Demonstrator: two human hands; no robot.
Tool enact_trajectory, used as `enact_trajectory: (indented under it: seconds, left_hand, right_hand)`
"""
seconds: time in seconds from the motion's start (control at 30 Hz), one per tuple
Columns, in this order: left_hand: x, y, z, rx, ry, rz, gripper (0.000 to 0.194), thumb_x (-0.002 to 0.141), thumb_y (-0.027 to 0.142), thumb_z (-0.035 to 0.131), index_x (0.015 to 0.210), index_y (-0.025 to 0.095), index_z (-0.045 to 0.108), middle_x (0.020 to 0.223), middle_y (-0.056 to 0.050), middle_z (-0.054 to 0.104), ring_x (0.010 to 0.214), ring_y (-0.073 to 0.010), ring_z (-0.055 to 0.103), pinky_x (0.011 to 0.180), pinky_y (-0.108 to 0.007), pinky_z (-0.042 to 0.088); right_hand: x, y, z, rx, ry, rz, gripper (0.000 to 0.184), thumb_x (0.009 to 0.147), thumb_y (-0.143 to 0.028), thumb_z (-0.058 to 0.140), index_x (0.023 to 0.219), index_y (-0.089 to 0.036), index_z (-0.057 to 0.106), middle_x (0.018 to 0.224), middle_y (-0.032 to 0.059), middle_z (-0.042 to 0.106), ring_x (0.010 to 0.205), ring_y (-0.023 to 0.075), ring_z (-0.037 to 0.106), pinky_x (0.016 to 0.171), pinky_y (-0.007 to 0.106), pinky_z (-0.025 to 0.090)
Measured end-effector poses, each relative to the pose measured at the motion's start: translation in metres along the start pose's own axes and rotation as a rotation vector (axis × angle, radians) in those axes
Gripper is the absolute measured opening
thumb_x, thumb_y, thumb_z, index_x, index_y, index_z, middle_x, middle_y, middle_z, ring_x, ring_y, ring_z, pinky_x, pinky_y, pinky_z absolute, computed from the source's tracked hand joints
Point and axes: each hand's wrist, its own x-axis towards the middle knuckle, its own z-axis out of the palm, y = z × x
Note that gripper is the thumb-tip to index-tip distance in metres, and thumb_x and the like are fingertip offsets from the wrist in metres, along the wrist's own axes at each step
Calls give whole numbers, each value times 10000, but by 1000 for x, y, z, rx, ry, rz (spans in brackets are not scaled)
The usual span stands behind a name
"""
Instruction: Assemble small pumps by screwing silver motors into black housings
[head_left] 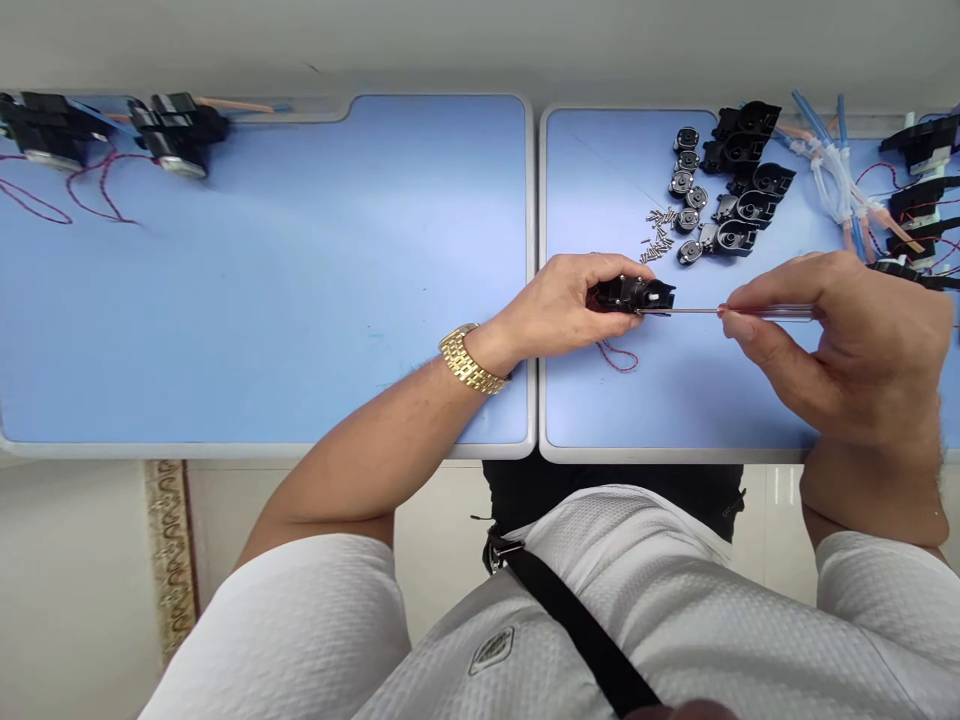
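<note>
My left hand (574, 300) is wrapped round a small black motor assembly (637, 293) over the right table section. A loop of twisted red wire (619, 357) hangs below that hand onto the surface. In my right hand (847, 345) a screwdriver is held level, its thin metal shaft (686, 311) pointing left. The tip meets the near edge of the assembly, close to my left fingertips; the screw under it is too small to make out. My right fingers pinch around the handle, which is mostly covered.
Loose small screws (658, 240) lie beyond my left hand. Beside them stand several round motor parts (686, 185) and black housings (750, 205). Clear and orange tubes (836, 175) and wired black units (922, 195) are at right. More units (176, 130) sit far left.
</note>
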Motion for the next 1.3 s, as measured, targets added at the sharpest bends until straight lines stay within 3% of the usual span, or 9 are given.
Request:
enact_trajectory:
  seconds: [0.1, 0.3, 0.43, 0.6, 0.8, 0.93, 1.03, 1.13, 1.3]
  left_hand:
    - [0, 1, 0, 5, -9, 3, 411, 884, 271, 866, 1293, 246, 900, 1071, -34, 874, 887, -175, 771, 804, -321, 616]
    - [0, 3, 0, -25, -3, 0, 404, 883, 290, 872, 1283, 241, 902, 1109, -43, 889, 923, -181, 788, 823, -318, 638]
    - [-1, 4, -1, -24, -6, -10, 404, 885, 299, 874, 1283, 236, 901, 1126, -49, 896, 941, -185, 799, 839, -317, 655]
    - [-1, 1, 0, -15, 4, 7, 384, 897, 301, 879, 1276, 241, 896, 1118, -49, 893, 939, -186, 807, 834, -317, 656]
    - [0, 0, 0, 2, -1, 14, 384, 888, 274, 876, 1270, 250, 900, 1087, -43, 882, 899, -182, 795, 808, -323, 635]
    - [-1, 1, -1, 3, -2, 9, 387, 889, 277, 873, 1274, 251, 901, 1089, -40, 885, 901, -180, 788, 811, -321, 631]
    - [-1, 2, -1, -13, -1, 0, 389, 896, 284, 879, 1282, 246, 902, 1112, -43, 889, 929, -182, 797, 833, -323, 641]
    - [-1, 3, -1, -32, -8, -5, 389, 901, 283, 886, 1288, 244, 901, 1125, -43, 892, 951, -186, 806, 856, -327, 654]
    - [-1, 2, -1, -32, 0, 0, 388, 903, 287, 883, 1287, 237, 898, 1127, -48, 894, 953, -188, 807, 855, -328, 655]
  right_hand:
    - [1, 3, 2, -54, 30, 2, 95, 1131, -339, 800, 1044, -299, 803, 905, -35, 879, 757, 218, 838, 671, 378, 582]
    - [0, 8, 5, -148, 85, 43, 503, 1188, -697, 660, 917, -286, 765, 704, -37, 781, 611, 187, 745, 569, 376, 471]
    - [3, 2, 2, -58, -27, 107, 340, 1270, -435, 497, 1186, -320, 806, 1030, 10, 915, 889, 235, 882, 732, 392, 633]
    - [1, -5, 4, 62, 44, 122, 193, 1116, -207, 729, 1227, -349, 796, 1118, -15, 915, 907, 253, 887, 751, 411, 689]
    - [-1, 0, 7, 18, 105, 70, 90, 1096, -271, 837, 1021, -311, 807, 950, -50, 900, 752, 183, 840, 643, 356, 579]
    - [-1, 9, 9, -124, 173, -37, 347, 1133, -508, 836, 902, -256, 774, 701, -51, 788, 576, 142, 723, 516, 340, 404]
    - [0, 10, 9, -157, 112, 8, 345, 1176, -531, 763, 965, -264, 821, 732, -17, 809, 620, 179, 755, 566, 358, 459]
    - [1, 6, 8, -3, 63, 13, 190, 1179, -389, 712, 1250, -286, 856, 1017, 26, 916, 822, 237, 876, 678, 381, 607]
    - [-1, -2, 1, 40, -13, 64, 356, 1120, -221, 715, 1379, -445, 809, 1194, -30, 926, 949, 259, 891, 755, 428, 679]
